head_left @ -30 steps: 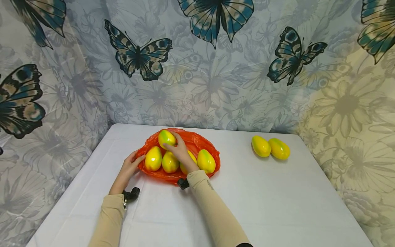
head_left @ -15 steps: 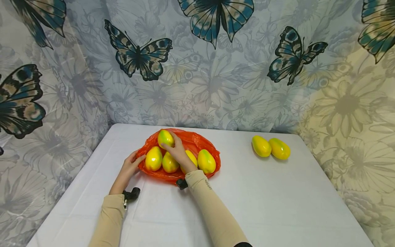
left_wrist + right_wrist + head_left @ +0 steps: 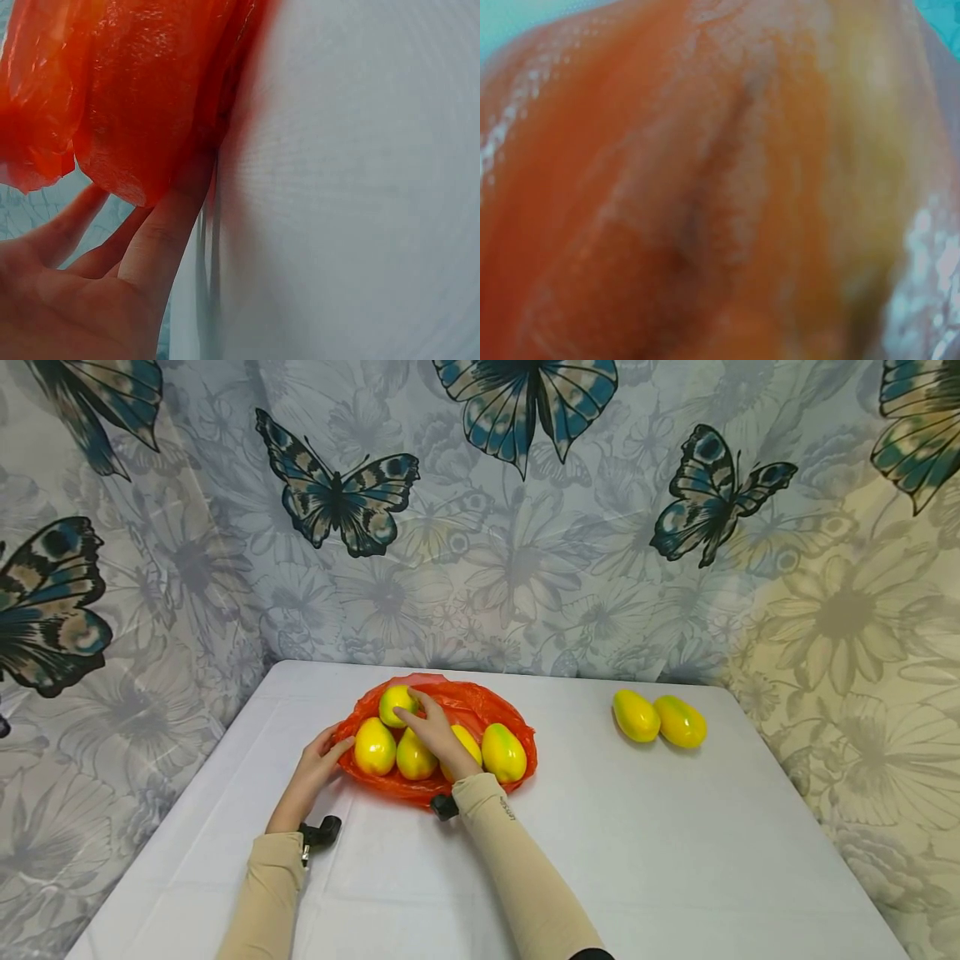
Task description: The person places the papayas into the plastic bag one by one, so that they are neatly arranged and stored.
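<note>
A red plastic bag (image 3: 480,697) lies spread open on the white table, with several glossy yellow-green mangoes inside. At its back left sits one mango (image 3: 396,705), lower than before. My right hand (image 3: 438,727) reaches over the bag, thumb and fingertips at that mango's right side, fingers loosely spread. My left hand (image 3: 311,772) rests against the bag's left edge; in the left wrist view its fairly straight fingers (image 3: 161,232) touch the outside of the bag (image 3: 142,90). The right wrist view is blurred, showing red plastic and a yellow patch.
Two more mangoes (image 3: 636,716) lie side by side at the table's back right. The white tabletop (image 3: 675,843) ends at a hanging butterfly-print cloth (image 3: 517,593) behind.
The mango at my right hand has gone down and slightly left into the bag and turned; the fingers have loosened from it. My left hand stays in place.
</note>
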Action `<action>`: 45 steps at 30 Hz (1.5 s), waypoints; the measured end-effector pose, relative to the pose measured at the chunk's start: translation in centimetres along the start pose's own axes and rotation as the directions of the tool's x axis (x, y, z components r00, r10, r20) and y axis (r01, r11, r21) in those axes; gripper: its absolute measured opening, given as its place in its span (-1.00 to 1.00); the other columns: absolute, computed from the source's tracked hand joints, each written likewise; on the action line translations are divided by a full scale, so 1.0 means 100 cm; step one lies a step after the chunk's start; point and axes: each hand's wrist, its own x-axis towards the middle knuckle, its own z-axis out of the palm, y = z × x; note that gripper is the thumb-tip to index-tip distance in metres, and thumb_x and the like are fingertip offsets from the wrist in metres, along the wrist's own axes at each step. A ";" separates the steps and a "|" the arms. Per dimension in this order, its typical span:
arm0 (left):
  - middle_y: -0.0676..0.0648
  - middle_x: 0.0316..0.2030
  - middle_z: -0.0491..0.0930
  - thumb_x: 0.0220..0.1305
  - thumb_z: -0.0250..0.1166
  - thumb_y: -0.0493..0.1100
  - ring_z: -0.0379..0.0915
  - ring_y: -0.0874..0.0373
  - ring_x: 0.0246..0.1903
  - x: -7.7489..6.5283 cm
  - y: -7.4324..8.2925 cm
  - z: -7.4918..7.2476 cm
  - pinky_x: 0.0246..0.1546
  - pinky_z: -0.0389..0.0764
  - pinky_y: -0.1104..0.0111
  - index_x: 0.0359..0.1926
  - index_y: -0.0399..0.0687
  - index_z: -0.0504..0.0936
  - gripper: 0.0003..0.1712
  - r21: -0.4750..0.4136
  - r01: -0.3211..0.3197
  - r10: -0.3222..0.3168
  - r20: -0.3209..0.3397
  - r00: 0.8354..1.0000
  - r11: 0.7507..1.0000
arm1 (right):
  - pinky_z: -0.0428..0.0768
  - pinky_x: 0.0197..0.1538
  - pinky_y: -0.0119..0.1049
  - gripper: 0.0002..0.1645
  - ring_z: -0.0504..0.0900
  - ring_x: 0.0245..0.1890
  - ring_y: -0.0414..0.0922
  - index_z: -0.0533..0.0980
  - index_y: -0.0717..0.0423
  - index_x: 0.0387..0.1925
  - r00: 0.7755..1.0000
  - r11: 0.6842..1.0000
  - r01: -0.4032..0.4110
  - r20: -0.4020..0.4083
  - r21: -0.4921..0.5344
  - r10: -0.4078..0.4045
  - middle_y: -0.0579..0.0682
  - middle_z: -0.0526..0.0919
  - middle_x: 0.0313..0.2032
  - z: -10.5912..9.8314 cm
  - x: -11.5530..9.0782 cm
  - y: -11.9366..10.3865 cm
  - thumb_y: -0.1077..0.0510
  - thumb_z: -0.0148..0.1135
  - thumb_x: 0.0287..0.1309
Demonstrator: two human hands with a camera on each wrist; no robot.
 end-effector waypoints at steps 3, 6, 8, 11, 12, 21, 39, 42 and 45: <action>-0.24 0.45 0.18 0.42 0.08 0.17 0.27 -0.08 0.30 0.000 0.000 0.001 0.14 0.54 0.33 0.51 -0.03 0.09 -0.21 0.006 0.001 -0.001 -0.002 1.000 1.000 | 0.18 0.48 0.01 -0.23 0.20 0.46 0.03 0.24 0.04 0.43 1.000 1.000 -0.013 0.004 0.003 0.013 0.06 0.26 0.44 0.000 0.000 0.000 -0.18 0.13 0.30; -0.22 0.46 0.18 0.43 0.09 0.15 0.28 -0.07 0.29 0.000 0.000 0.001 0.12 0.55 0.34 0.50 -0.03 0.09 -0.23 -0.001 0.005 -0.005 -0.005 1.000 1.000 | 0.16 0.49 -0.01 -0.22 0.19 0.46 0.02 0.24 0.10 0.42 1.000 1.000 -0.031 0.006 0.006 0.031 0.07 0.27 0.44 -0.001 0.000 0.000 -0.19 0.11 0.32; -0.22 0.46 0.17 0.43 0.08 0.15 0.28 -0.08 0.30 0.001 0.000 0.001 0.15 0.55 0.30 0.50 -0.03 0.09 -0.23 -0.003 0.005 -0.005 -0.005 1.000 1.000 | 0.16 0.49 -0.02 -0.22 0.19 0.46 0.03 0.25 0.17 0.41 1.000 1.000 -0.025 0.002 -0.006 0.025 0.10 0.28 0.43 -0.001 0.000 0.000 -0.17 0.09 0.34; -0.22 0.47 0.15 0.43 0.09 0.16 0.27 -0.10 0.32 0.001 -0.001 0.001 0.21 0.50 0.19 0.50 -0.03 0.09 -0.22 -0.004 0.007 -0.007 -0.006 1.000 1.000 | 0.15 0.49 -0.02 -0.25 0.18 0.46 0.06 0.28 0.28 0.37 1.000 0.999 -0.012 -0.009 -0.037 0.012 0.14 0.26 0.43 -0.001 0.000 0.001 -0.14 0.07 0.36; -0.22 0.47 0.15 0.43 0.09 0.16 0.26 -0.11 0.32 0.001 -0.001 0.001 0.23 0.48 0.15 0.51 -0.03 0.08 -0.22 -0.003 0.006 -0.006 -0.006 1.000 1.000 | 0.15 0.49 -0.02 -0.25 0.18 0.46 0.07 0.29 0.31 0.35 1.000 0.999 -0.004 -0.013 -0.047 0.004 0.16 0.26 0.43 -0.001 0.000 0.001 -0.13 0.07 0.36; -0.22 0.46 0.18 0.43 0.09 0.15 0.26 -0.05 0.31 -0.001 0.000 0.001 0.20 0.51 0.25 0.50 -0.05 0.10 -0.23 0.001 0.005 -0.005 -0.006 1.000 1.000 | 0.16 0.49 0.01 -0.25 0.19 0.46 0.05 0.24 0.17 0.41 0.999 0.997 0.030 -0.028 -0.068 -0.032 0.12 0.24 0.44 -0.003 -0.005 -0.001 -0.13 0.09 0.35; -0.21 0.48 0.13 0.42 0.06 0.21 0.26 -0.12 0.33 -0.001 0.001 -0.001 0.26 0.45 0.14 0.52 -0.02 0.06 -0.19 0.036 0.002 -0.002 0.004 1.000 0.999 | 0.30 0.39 0.12 -0.21 0.25 0.40 0.16 0.21 -0.01 0.44 0.987 0.990 0.138 -0.084 0.029 -0.135 0.06 0.26 0.42 -0.030 -0.022 -0.005 -0.06 0.25 0.26; -0.21 0.48 0.14 0.41 0.06 0.23 0.26 -0.10 0.32 -0.001 0.001 -0.001 0.24 0.48 0.20 0.52 -0.02 0.06 -0.18 0.037 0.005 -0.005 0.004 1.000 0.999 | 0.32 0.38 0.11 -0.22 0.25 0.40 0.16 0.22 -0.04 0.44 0.984 0.988 0.152 -0.097 0.023 -0.149 0.04 0.27 0.42 -0.036 -0.024 -0.006 -0.06 0.25 0.26; -0.21 0.47 0.15 0.40 0.07 0.24 0.26 -0.07 0.30 -0.001 0.001 -0.002 0.18 0.52 0.31 0.52 -0.02 0.06 -0.16 0.036 0.006 -0.006 0.002 1.000 0.999 | 0.31 0.38 0.11 -0.19 0.25 0.40 0.12 0.21 -0.10 0.45 0.984 0.989 0.145 -0.100 0.002 -0.144 0.00 0.26 0.43 -0.042 -0.027 -0.007 -0.11 0.26 0.24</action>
